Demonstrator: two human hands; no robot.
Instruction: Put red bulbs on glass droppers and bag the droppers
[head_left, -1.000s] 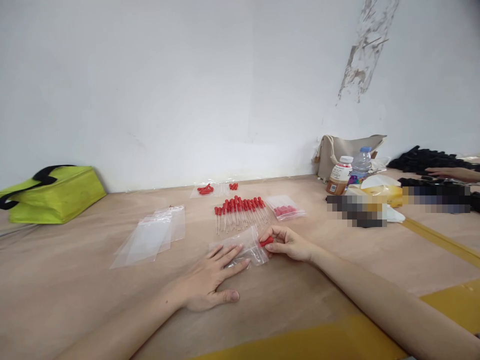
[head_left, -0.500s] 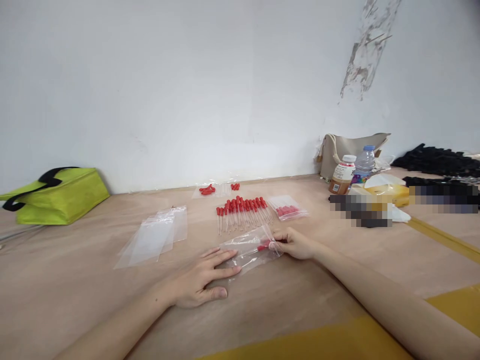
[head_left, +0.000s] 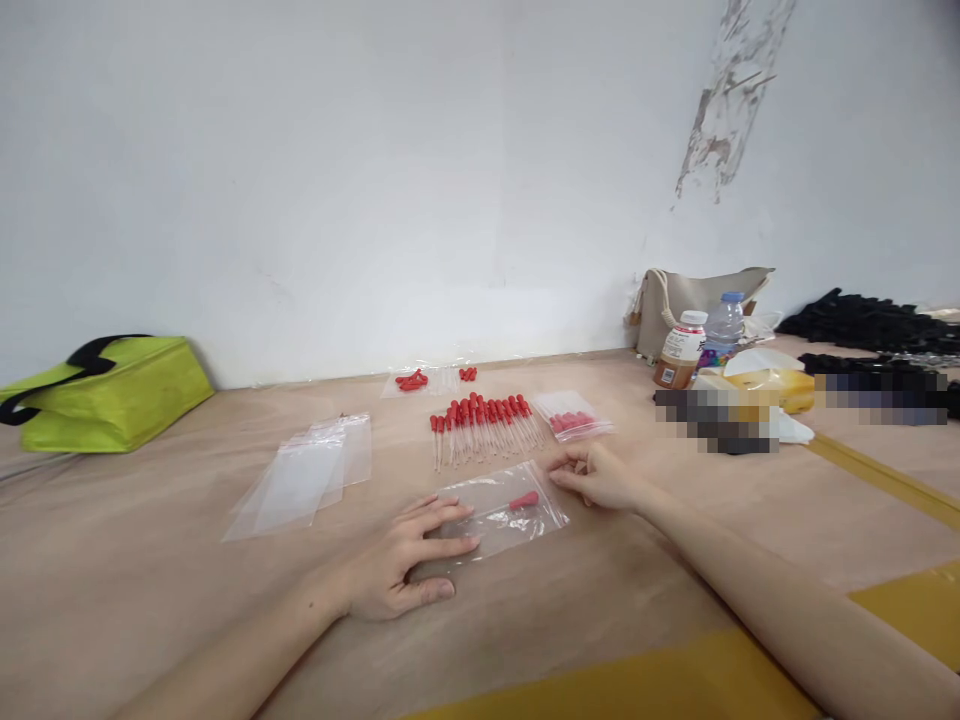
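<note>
A clear zip bag (head_left: 499, 535) lies flat on the brown paper in front of me. Inside it rests one dropper with a red rubber bulb (head_left: 524, 500), the bulb toward the zip edge on the right. My left hand (head_left: 409, 560) is spread flat, its fingertips on the bag's left end. Just off the zip edge is my right hand (head_left: 596, 478), fingers loosely bent and apart, with nothing in them. Behind the bag, several red-bulbed droppers (head_left: 487, 425) lie in a row. Overlapping empty zip bags (head_left: 304, 480) are at the left.
A zip bag with red-bulbed droppers (head_left: 574, 418) lies right of the row. Loose red bulbs (head_left: 412, 380) sit near the wall. A lime-green bag (head_left: 116, 395) stands far left. Bottles (head_left: 681, 350), a beige bag (head_left: 697, 290) and a tissue pack (head_left: 772, 385) are at the right.
My right hand has let go of the dropper and the bag's opening and drawn slightly right. The dropper now lies inside the flattened bag. My left hand has stayed put.
</note>
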